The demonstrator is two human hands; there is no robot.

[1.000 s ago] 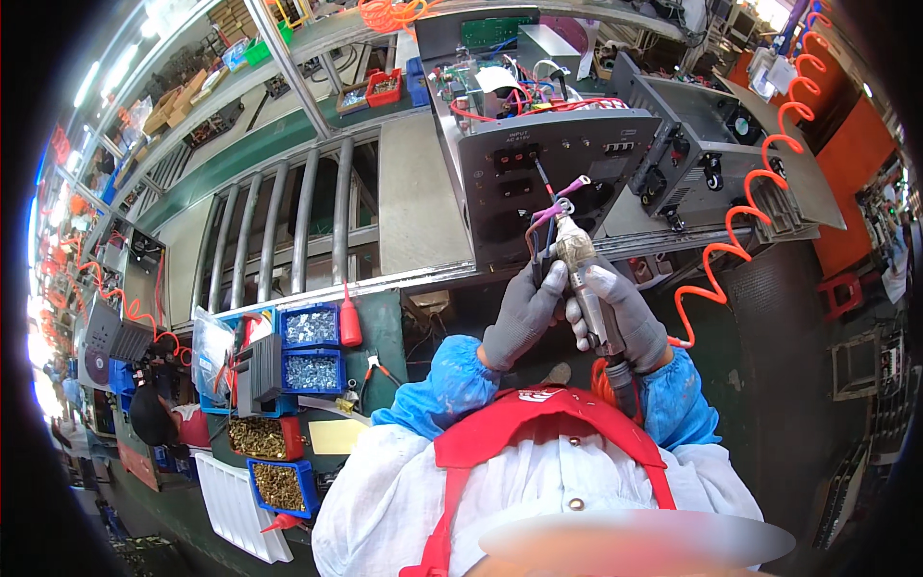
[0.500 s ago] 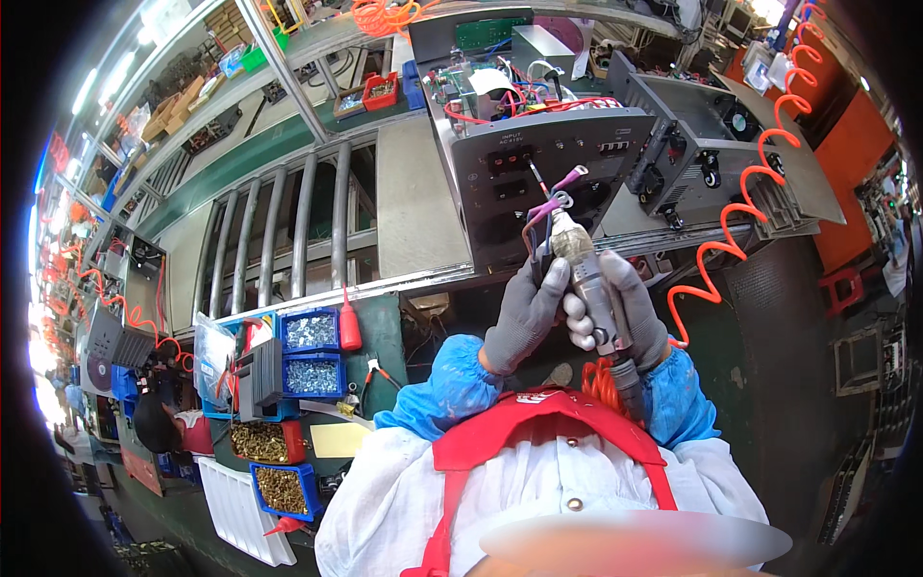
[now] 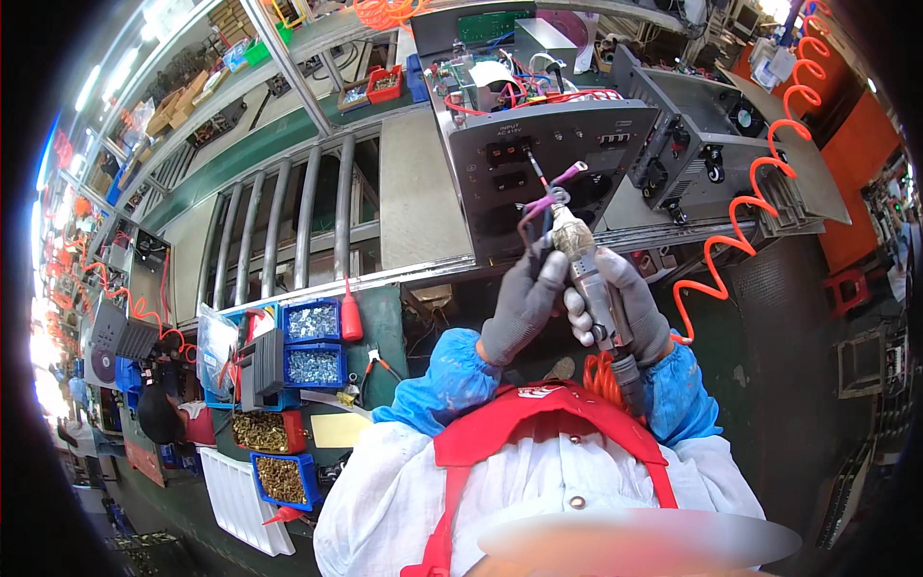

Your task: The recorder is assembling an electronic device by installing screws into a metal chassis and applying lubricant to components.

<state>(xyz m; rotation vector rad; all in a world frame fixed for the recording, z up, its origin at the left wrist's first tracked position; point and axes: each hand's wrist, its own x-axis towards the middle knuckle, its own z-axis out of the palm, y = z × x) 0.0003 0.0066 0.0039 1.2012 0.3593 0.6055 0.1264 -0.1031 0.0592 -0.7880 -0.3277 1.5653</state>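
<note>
My right hand (image 3: 623, 306), in a grey glove, grips a pneumatic screwdriver (image 3: 588, 279) that points up at the grey metal chassis (image 3: 538, 163) on the conveyor. An orange coiled air hose (image 3: 740, 231) runs from the tool up to the right. My left hand (image 3: 524, 306), also gloved, pinches purple-tipped wires (image 3: 550, 197) at the tool's tip, in front of the chassis's front panel. The bit reaches toward a dark socket on that panel.
Blue bins of screws (image 3: 311, 341) and brass parts (image 3: 279, 473) sit at my lower left beside a red squeeze bottle (image 3: 350, 317). A roller conveyor (image 3: 288, 221) runs left. A second grey housing (image 3: 702, 144) stands right of the chassis. An orange wall lies far right.
Both hands and the screwdriver have shifted slightly upward toward the chassis panel; the grip on the tool and wires is the same.
</note>
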